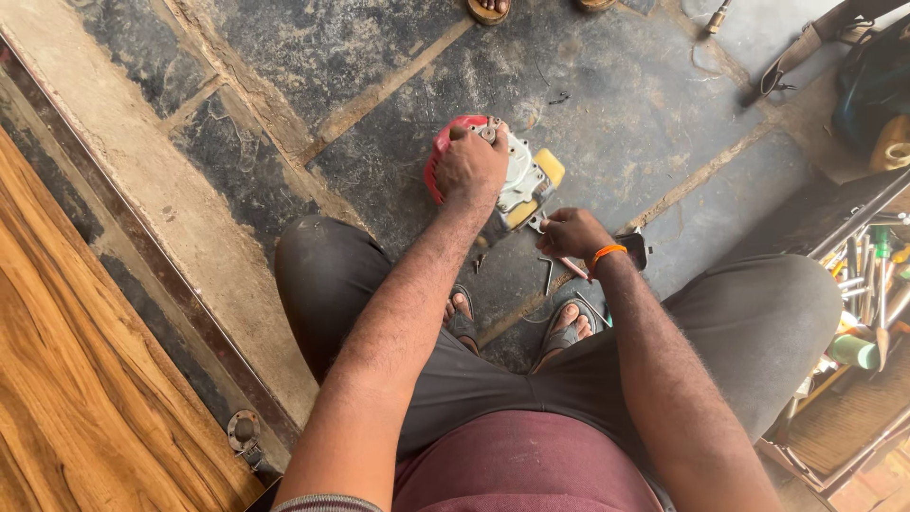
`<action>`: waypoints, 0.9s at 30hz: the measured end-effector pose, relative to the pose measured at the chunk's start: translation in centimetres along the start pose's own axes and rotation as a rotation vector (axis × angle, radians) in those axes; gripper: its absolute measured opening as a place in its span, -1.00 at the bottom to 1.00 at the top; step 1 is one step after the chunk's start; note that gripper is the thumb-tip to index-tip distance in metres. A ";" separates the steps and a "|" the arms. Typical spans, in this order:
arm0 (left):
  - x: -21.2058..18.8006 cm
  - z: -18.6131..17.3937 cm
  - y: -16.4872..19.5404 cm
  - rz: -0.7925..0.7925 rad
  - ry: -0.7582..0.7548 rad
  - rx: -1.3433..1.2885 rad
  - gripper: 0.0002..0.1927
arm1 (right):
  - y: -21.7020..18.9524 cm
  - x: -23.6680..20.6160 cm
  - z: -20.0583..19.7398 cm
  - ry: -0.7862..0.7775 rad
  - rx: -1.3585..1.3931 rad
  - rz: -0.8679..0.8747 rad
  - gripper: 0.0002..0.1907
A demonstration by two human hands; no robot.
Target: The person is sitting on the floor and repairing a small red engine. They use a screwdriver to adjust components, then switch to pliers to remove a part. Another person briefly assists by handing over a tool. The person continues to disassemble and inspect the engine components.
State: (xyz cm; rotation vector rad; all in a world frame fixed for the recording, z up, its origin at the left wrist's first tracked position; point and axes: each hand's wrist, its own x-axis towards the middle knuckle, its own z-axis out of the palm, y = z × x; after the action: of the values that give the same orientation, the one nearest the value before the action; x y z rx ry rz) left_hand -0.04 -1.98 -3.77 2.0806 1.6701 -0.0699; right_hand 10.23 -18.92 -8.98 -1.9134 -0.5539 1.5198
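We are pressing our left hand on a red-and-grey power tool lying on the stone floor between our knees. Its cover is already off. Our right hand is gripping a screwdriver at its near end — fingers closed. Its long axis is running left to right, yellow end pointing right.

Open floor: upper left, bare.
Blocked right: tool tray.
Blocked centre: power tool, loose hex key.
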 end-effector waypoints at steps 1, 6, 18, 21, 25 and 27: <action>0.0 -0.3 0.1 -0.034 -0.006 -0.015 -0.13 | -0.1 -0.2 0.3 -0.029 0.055 0.008 -0.69; 0.3 -1.7 -0.5 -0.027 -0.129 0.098 -0.07 | -0.7 -0.7 2.4 -0.067 0.115 -0.039 -0.65; 1.5 -1.6 -3.0 0.394 -0.040 -0.082 -0.16 | -1.7 0.9 7.0 -0.019 0.481 -0.112 -0.78; 1.0 -1.1 -2.7 0.351 -0.012 -0.086 -0.14 | -1.6 0.9 6.9 -0.010 0.538 -0.136 -0.79; 0.1 -0.9 -2.6 0.284 0.083 -0.103 -0.15 | -1.5 0.8 6.5 -0.027 0.585 -0.147 -0.77; -0.1 -0.7 -2.6 0.274 0.126 -0.094 -0.17 | -1.4 0.8 6.4 -0.030 0.579 -0.147 -0.78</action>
State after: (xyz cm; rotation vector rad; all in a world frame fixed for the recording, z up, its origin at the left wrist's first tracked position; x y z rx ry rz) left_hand -2.66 -1.44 -4.00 2.2595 1.4109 0.2275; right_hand 4.33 -16.01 -9.42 -1.3763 -0.2220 1.4205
